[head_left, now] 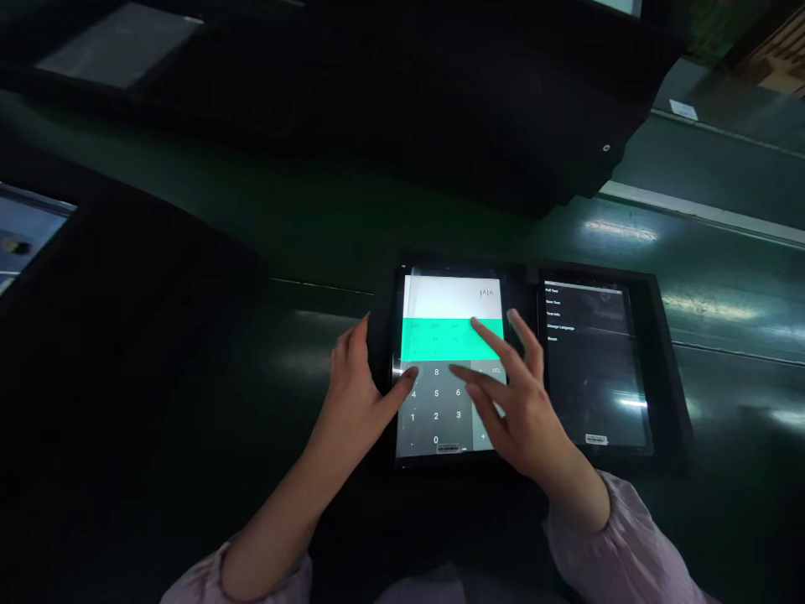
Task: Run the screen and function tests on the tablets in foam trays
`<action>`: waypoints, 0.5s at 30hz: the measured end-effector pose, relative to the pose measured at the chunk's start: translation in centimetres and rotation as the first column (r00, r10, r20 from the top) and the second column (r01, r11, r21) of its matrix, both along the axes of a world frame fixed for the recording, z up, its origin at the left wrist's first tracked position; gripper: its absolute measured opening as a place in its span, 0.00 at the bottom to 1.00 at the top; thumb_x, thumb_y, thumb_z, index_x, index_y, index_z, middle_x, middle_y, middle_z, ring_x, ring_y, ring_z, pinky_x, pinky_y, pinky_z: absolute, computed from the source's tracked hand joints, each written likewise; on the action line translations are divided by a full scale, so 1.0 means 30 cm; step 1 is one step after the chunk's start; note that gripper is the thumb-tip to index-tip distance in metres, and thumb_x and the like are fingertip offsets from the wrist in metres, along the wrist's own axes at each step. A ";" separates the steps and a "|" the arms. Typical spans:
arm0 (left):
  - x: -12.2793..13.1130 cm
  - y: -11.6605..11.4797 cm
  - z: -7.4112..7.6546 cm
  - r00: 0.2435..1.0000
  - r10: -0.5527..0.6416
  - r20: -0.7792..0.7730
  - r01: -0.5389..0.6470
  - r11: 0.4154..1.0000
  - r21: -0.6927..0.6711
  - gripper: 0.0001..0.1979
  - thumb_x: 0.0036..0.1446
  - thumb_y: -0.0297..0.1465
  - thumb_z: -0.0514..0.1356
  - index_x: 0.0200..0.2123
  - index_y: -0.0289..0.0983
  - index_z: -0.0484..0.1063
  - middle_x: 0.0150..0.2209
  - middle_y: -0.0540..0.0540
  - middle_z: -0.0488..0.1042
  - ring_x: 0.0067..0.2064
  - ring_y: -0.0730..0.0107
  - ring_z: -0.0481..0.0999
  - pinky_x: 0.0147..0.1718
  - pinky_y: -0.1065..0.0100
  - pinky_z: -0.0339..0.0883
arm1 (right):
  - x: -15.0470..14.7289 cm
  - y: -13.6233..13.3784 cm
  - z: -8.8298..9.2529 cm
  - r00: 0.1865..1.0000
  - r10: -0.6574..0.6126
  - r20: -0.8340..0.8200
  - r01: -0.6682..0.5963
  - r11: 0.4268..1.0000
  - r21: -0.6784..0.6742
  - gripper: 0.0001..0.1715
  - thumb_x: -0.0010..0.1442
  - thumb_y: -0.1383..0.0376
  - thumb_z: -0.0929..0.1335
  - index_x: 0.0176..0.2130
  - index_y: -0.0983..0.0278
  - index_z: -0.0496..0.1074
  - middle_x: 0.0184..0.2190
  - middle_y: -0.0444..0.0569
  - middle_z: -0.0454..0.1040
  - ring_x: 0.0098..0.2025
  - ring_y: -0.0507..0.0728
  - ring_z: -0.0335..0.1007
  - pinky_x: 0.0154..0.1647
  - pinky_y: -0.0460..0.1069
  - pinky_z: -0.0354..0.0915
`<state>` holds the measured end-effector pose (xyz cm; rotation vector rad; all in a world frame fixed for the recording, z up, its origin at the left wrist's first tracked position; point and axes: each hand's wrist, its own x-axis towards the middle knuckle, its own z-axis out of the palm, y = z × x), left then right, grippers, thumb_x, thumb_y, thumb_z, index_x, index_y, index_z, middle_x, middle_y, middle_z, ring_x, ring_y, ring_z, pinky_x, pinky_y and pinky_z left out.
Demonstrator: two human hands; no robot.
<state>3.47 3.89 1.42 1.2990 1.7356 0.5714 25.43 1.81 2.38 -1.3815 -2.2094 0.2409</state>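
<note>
In front of me a tablet (436, 403) lies in a dark frame, its lit screen showing a calculator with a white display, a green band and a grey number pad. My left hand (355, 390) holds its left side, thumb on the screen beside the 8 key and fingers along the outer edge. Over the right part of the screen is my right hand (525, 398), with fingers spread and nothing in them. One of its fingertips is at the green band, another by the top row of number keys; whether they touch the glass I cannot tell.
Close on the right, a second tablet (594, 369) shows a dark text menu. A lit screen (28, 226) sits at the left edge, and a grey panel (122, 42) at the upper left. Dark layered material (478, 101) spans the back of the green surface (735, 310).
</note>
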 end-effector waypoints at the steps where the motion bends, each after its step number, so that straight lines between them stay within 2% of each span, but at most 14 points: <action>1: -0.001 0.001 0.001 1.000 -0.004 0.004 0.004 1.000 -0.010 0.52 0.56 0.53 0.62 0.75 0.35 0.48 0.74 0.26 0.54 0.78 0.31 0.49 0.69 0.31 0.57 | 0.014 0.005 -0.006 0.997 -0.071 -0.025 0.072 0.997 0.035 0.18 0.74 0.67 0.64 0.51 0.60 0.83 0.70 0.51 0.69 0.80 0.72 0.44 0.71 0.74 0.65; 3: -0.005 0.000 0.000 0.999 0.005 0.050 -0.003 0.999 -0.039 0.52 0.56 0.53 0.62 0.76 0.37 0.47 0.75 0.27 0.53 0.78 0.32 0.49 0.68 0.33 0.59 | 0.042 0.014 -0.021 0.974 -0.219 -0.052 0.223 0.971 0.083 0.18 0.74 0.67 0.64 0.48 0.60 0.84 0.68 0.52 0.71 0.78 0.72 0.49 0.70 0.74 0.65; 5: -0.012 -0.006 -0.003 0.993 0.034 0.109 -0.027 0.998 -0.058 0.52 0.57 0.54 0.63 0.76 0.41 0.47 0.76 0.30 0.52 0.78 0.34 0.49 0.68 0.34 0.60 | 0.058 0.020 -0.036 0.952 -0.303 -0.039 0.305 0.949 0.080 0.18 0.74 0.65 0.64 0.47 0.59 0.84 0.68 0.52 0.71 0.78 0.73 0.49 0.69 0.76 0.65; 9: -0.020 -0.016 -0.008 0.983 0.095 0.155 -0.084 0.994 -0.075 0.47 0.59 0.52 0.63 0.76 0.46 0.51 0.76 0.35 0.53 0.78 0.35 0.48 0.69 0.34 0.58 | 0.046 0.017 -0.044 0.965 -0.263 0.011 0.263 0.964 0.043 0.19 0.75 0.64 0.64 0.52 0.57 0.83 0.73 0.51 0.65 0.80 0.74 0.42 0.72 0.78 0.61; 12: -0.023 -0.019 -0.011 0.980 0.117 0.164 -0.108 0.992 -0.060 0.41 0.63 0.49 0.60 0.75 0.47 0.55 0.75 0.38 0.56 0.78 0.40 0.51 0.73 0.37 0.54 | 0.028 0.013 -0.037 0.978 -0.200 0.061 0.199 0.980 0.023 0.19 0.75 0.64 0.64 0.56 0.56 0.82 0.75 0.49 0.60 0.81 0.76 0.36 0.73 0.81 0.56; 15: -0.031 -0.018 -0.015 0.975 0.135 0.179 -0.128 0.991 -0.049 0.38 0.64 0.46 0.59 0.74 0.47 0.57 0.75 0.41 0.59 0.77 0.45 0.55 0.74 0.41 0.53 | 0.033 0.015 -0.037 0.969 -0.241 0.046 0.240 0.970 0.034 0.20 0.76 0.64 0.63 0.53 0.59 0.83 0.74 0.50 0.63 0.81 0.76 0.37 0.73 0.81 0.56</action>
